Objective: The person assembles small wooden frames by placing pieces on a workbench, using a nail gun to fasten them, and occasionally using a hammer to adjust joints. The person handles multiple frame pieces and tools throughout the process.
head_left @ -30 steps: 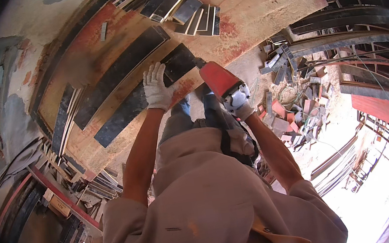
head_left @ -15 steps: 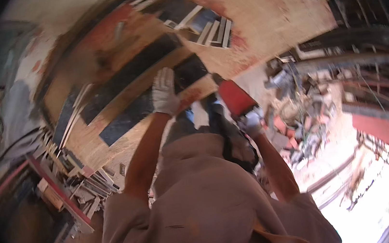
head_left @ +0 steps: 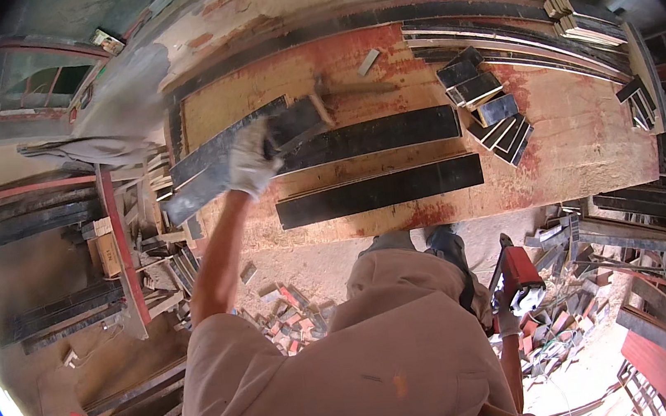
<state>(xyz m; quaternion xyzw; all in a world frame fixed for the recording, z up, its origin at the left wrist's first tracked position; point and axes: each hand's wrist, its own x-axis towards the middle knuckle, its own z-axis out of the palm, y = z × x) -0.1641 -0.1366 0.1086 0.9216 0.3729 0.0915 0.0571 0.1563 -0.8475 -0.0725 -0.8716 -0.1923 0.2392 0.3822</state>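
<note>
My gloved left hand (head_left: pixel 251 164) reaches over the workbench (head_left: pixel 565 138), its fingers closed on the end of a short black board (head_left: pixel 296 123). Motion blurs the hand. Under and beside it lie a blurred dark strip (head_left: pixel 208 169) and a long black board (head_left: pixel 374 136). Nearer me, another long black board (head_left: pixel 381 191) lies parallel to the front edge. Low at my right side, my gloved right hand (head_left: pixel 508 321) is wrapped round a red nail gun (head_left: pixel 521 268), its dark nose pointing away from me. The grip is partly hidden.
Short black blocks (head_left: pixel 496 111) are grouped on the bench's right. Behind them lie long strips (head_left: pixel 513 53). What looks like a hammer (head_left: pixel 360 88) lies beyond the short board. Offcuts (head_left: pixel 292 317) litter the floor; a red frame post (head_left: pixel 120 251) stands left.
My left hand, spread flat on the boards before, now grips the short black board farther left. The nail gun has dropped back from the bench edge to my side. My view has turned.
</note>
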